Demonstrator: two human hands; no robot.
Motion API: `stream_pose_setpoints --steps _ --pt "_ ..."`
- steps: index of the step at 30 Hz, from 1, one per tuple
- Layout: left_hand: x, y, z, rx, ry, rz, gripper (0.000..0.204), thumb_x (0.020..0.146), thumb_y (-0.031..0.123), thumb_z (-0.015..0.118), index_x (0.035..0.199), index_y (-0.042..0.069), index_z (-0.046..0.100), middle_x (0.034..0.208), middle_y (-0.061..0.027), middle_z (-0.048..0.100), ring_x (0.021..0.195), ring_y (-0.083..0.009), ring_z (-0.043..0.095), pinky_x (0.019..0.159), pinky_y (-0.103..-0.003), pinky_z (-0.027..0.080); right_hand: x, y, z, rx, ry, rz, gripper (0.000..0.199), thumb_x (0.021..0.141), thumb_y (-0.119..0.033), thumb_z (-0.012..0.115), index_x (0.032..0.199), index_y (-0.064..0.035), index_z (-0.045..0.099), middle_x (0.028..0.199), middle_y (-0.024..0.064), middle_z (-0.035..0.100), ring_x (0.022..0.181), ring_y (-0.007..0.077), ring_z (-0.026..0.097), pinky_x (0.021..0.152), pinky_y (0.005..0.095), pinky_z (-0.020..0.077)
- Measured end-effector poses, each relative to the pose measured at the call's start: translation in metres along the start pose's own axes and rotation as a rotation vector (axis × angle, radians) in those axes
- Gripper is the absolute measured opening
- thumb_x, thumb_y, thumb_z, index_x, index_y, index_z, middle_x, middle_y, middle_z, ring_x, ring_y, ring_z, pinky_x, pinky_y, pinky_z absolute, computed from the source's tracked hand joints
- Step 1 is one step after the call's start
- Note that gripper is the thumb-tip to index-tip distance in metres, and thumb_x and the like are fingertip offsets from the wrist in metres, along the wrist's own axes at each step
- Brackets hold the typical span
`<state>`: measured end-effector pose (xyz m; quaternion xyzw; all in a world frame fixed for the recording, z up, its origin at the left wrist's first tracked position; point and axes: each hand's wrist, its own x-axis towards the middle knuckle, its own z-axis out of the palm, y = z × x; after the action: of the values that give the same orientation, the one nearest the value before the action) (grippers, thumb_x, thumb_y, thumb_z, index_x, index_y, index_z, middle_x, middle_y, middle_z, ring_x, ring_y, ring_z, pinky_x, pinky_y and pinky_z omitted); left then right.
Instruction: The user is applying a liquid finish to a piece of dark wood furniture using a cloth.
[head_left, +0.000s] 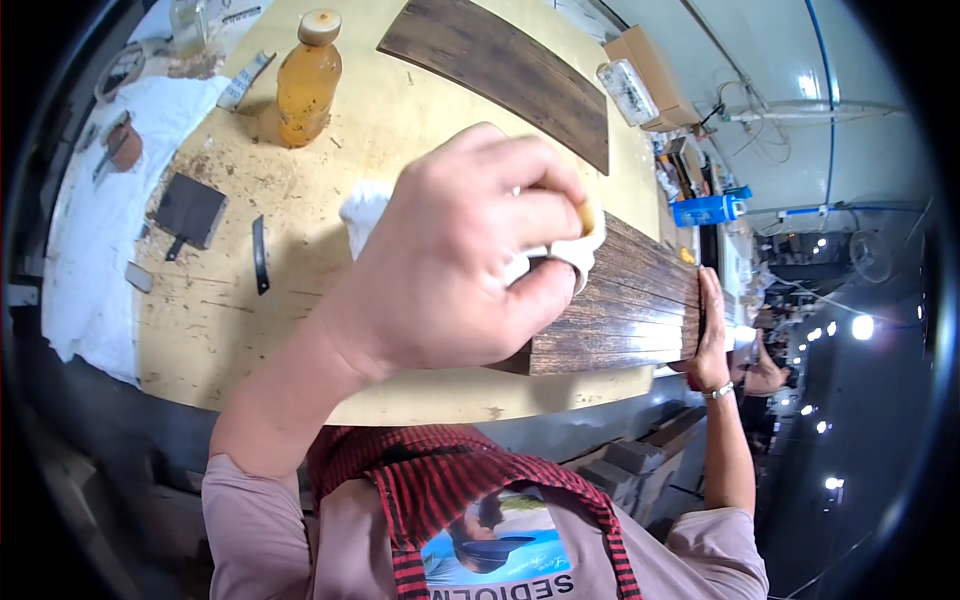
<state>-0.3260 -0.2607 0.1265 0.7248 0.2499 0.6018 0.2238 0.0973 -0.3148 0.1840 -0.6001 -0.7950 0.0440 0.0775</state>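
Observation:
My left hand (440,260) is large in the middle, its fingers and thumb curled closed around a folded white cloth (592,262) with a yellowish patch. It hovers over or rests on the near-left end of a stack of dark brown, streaked wood strips (625,300); I cannot tell whether the cloth touches them. The strips lie side by side with a glossy sheen along the near face. My right hand (711,335) is laid with straight fingers against the far right end of the strips. A crumpled white piece (364,212) shows partly behind my left hand.
A dark board (500,70) lies at the back of the pale table (400,110). An amber bottle (308,90) stands left of it. At left are a dark square plate (190,212), a thin black strip (261,255) and white sheeting (95,260). A cardboard box (655,75) and blue bottle (705,210) stand right.

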Motion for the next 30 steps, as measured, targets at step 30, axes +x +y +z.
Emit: stream_pose_setpoints --steps 30 --pt "0.042 0.045 0.012 0.253 -0.150 -0.802 0.009 0.073 -0.005 0.063 0.075 -0.002 0.055 0.099 -0.0114 0.065 0.080 -0.0102 0.057 0.071 -0.024 0.046 -0.001 -0.012 -0.006 0.011 0.113 -0.018 0.097 0.047 -0.004 0.066 0.142 -0.0041 0.047 0.143 0.0242 0.044 0.136 0.0424 0.039 0.115 0.0475 0.0277"
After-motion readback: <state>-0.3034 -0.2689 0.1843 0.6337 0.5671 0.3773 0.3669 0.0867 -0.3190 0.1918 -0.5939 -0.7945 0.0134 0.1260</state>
